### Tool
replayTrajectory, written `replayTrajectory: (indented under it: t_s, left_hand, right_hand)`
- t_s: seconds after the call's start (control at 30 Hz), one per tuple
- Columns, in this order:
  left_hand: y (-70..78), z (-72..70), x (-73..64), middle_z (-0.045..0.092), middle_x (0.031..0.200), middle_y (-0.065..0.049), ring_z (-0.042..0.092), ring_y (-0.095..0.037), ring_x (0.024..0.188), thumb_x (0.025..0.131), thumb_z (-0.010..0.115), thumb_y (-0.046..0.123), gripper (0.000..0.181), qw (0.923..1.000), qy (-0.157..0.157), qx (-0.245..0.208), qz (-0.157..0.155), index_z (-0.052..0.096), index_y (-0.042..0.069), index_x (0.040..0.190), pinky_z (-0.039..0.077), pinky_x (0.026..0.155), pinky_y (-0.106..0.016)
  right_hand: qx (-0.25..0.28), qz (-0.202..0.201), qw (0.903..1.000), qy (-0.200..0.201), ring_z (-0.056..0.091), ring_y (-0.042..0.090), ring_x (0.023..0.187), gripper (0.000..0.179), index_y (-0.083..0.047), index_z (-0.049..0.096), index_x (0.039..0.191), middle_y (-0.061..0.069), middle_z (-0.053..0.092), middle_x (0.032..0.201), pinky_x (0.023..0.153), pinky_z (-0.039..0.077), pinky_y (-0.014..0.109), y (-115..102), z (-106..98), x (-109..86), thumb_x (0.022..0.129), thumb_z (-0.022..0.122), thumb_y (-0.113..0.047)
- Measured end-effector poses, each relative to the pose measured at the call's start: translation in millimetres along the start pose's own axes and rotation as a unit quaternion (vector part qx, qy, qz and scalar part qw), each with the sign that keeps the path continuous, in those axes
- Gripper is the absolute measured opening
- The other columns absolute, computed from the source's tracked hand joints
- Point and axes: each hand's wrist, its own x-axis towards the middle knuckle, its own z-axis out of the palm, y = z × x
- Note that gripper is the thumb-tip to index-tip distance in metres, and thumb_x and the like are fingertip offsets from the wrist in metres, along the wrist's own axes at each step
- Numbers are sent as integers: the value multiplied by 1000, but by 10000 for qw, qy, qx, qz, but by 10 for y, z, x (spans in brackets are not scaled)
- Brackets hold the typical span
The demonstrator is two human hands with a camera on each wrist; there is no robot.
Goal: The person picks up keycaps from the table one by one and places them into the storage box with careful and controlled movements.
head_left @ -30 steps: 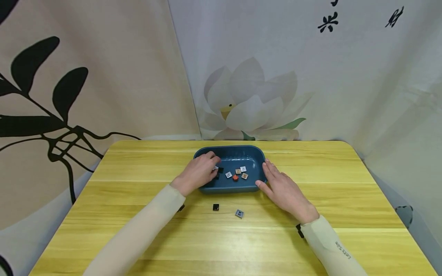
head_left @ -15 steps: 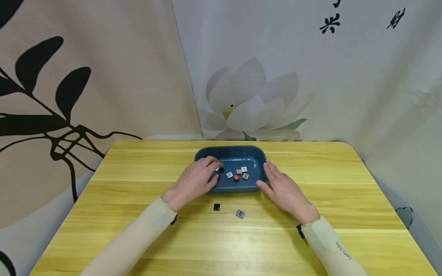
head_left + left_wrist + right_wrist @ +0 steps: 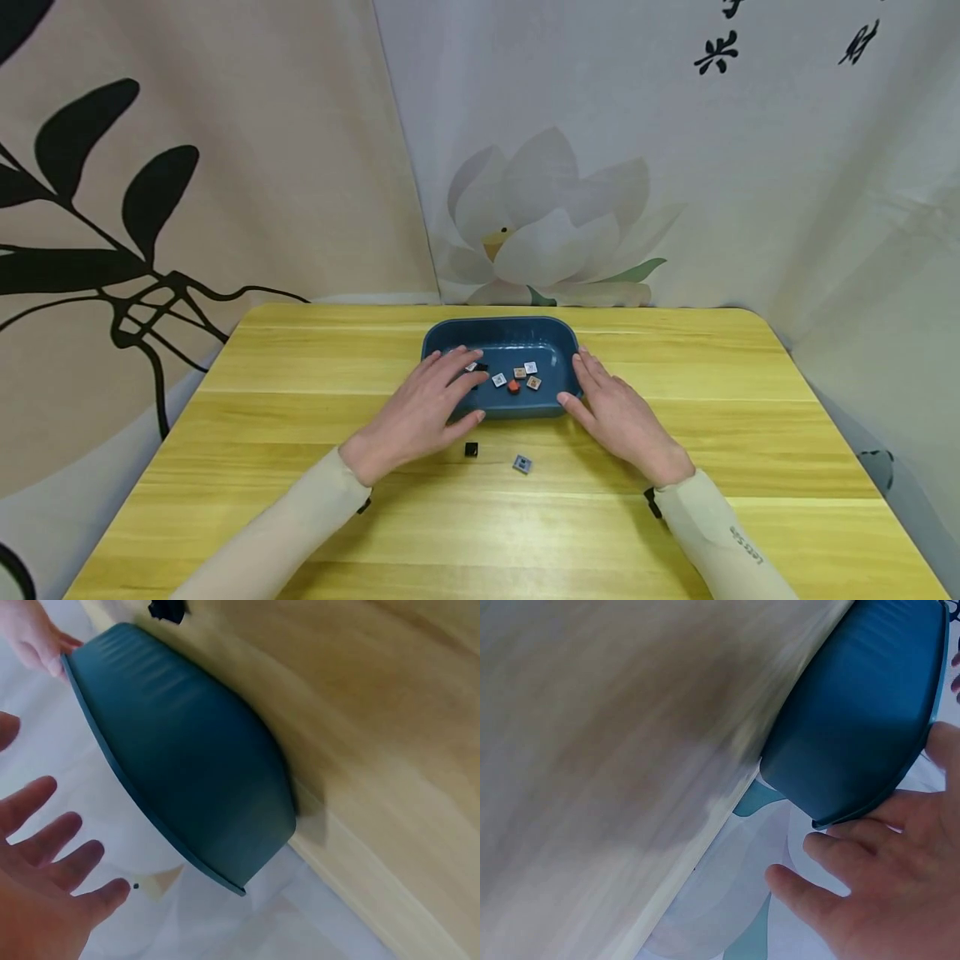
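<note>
A dark blue rectangular dish point(image 3: 517, 411) stands near the back of the table, holding several small square pieces. White point(image 3: 499, 380), tan point(image 3: 534, 383) and orange-red point(image 3: 513, 387) ones show, and black ones sit partly under my left fingers. My left hand point(image 3: 420, 408) hovers over the dish's left front corner with fingers spread, nothing between them. In the left wrist view its fingers are apart from the rim. My right hand point(image 3: 622, 412) rests its fingers against the dish's right rim. On the table in front lie a black square piece point(image 3: 471, 450) and a grey-blue one point(image 3: 522, 464).
The wooden table point(image 3: 315, 358) extends to both sides of the dish. A printed cloth point(image 3: 525, 167) with a pale flower hangs behind the table's back edge.
My left hand has drawn back out of the dish toward the front left, and its bunched fingers have spread. My right hand has stayed at the rim.
</note>
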Motion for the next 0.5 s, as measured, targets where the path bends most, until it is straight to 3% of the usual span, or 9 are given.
replayTrajectory:
  t_s: [0.23, 0.5]
  left_hand:
    - [62, 13, -92, 41, 163, -11, 34, -33, 151, 97, 71, 44, 56, 9993, -39, -151, 352, 61, 13, 143, 28, 121, -57]
    - [98, 58, -145, 41, 162, -13, 36, -33, 151, 96, 72, 43, 59, 9944, -47, -105, 1055, 59, 13, 145, 29, 121, -54]
  right_hand:
    - [-1, 8, 10000, -18, 24, 37, 155, 79, 5, 26, 160, 19, 18, 170, 117, 32, 60, 2, -8, 3, 108, 45, -52]
    - [4, -11, 10000, -4, 24, 36, 155, 80, 5, 26, 160, 19, 18, 170, 117, 33, 60, 12, 2, 2, 109, 43, -54]
